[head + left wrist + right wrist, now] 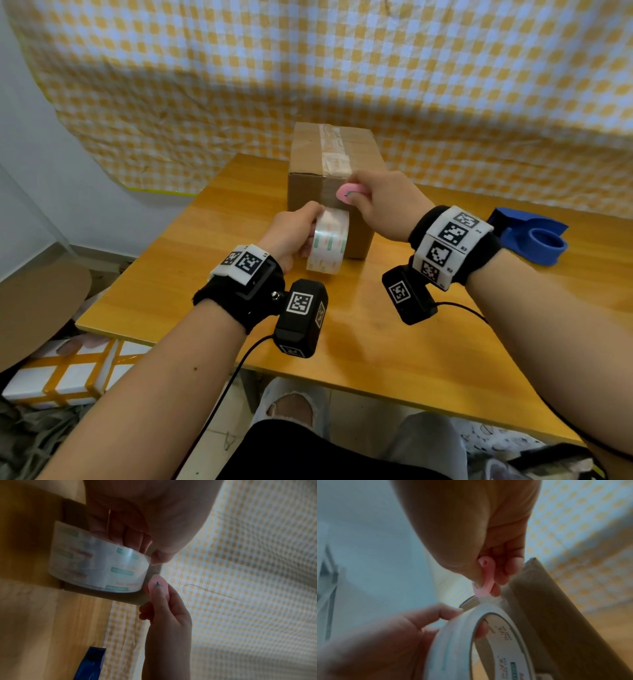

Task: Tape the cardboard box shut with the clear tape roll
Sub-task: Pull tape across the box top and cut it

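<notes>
A brown cardboard box [308,154] stands on the wooden table [205,274], with a strip of clear tape [334,150] running along its top seam and down the near face. My left hand [291,233] grips the clear tape roll [329,240] in front of the box's near face, fingers through its core [481,630]. My right hand [380,202] pinches a small pink cutter [346,192] at the box's top near edge. In the right wrist view the cutter's tip [481,593] touches the tape stretched between roll [453,642] and box [556,615].
A blue tape dispenser [534,240] lies on the table to the right. A yellow checked cloth [342,68] hangs behind the box. White boxes with yellow tape [68,373] sit on the floor at the left, beside the table's left edge.
</notes>
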